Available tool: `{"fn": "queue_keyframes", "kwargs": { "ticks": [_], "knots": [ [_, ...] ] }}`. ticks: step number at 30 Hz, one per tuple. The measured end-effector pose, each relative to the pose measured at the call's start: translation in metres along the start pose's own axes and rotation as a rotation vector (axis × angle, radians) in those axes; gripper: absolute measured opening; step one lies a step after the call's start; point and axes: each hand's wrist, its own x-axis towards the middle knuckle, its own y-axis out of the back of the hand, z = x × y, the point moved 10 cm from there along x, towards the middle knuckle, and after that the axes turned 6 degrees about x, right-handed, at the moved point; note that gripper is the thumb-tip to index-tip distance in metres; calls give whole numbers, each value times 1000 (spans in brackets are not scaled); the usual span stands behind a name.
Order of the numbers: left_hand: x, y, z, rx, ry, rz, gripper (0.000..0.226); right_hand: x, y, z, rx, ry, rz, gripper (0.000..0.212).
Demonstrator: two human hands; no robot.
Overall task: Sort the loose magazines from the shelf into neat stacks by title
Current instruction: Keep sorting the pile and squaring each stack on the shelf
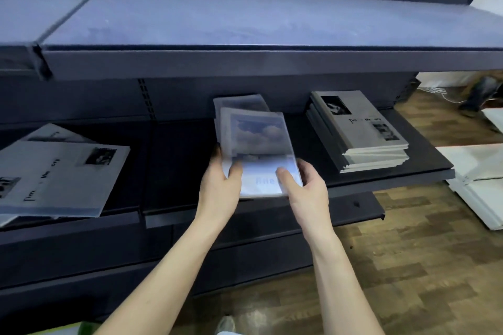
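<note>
Both hands hold a cloud-cover magazine [257,144] at its near edge over the middle of the dark shelf [424,171]: the left hand [220,182] grips its left corner, the right hand [304,190] pinches its right corner. A neat grey stack [362,130] sits to the right, and loose grey magazines [60,177] lie far left.

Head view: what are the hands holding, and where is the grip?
Both hands hold the cloud-cover magazine at its near end: left hand on the left corner, right hand on the right corner.

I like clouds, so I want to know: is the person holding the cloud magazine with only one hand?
No. The left hand and right hand both grip the cloud-cover magazine, one on each side.
</note>
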Motion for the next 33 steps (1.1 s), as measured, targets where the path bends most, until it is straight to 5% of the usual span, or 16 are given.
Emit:
{"fn": "queue_keyframes", "kwargs": {
  "ticks": [7,14,19,25,33],
  "knots": [
    [33,0,3,93,69,105,19,41,-3,0,-6,12,10,15],
    [51,-15,3,73,166,129,77,81,-8,6,31,-3,-52,16],
    [46,-19,12,124,76,204,75,97,-5,6,36,-14,-79,57],
    [48,-36,18,182,-41,96,104,101,-10,3,-169,153,-190,70],
    [71,-27,11,291,-27,144,85,120,-24,0,-315,282,-286,70]
  ]
}}
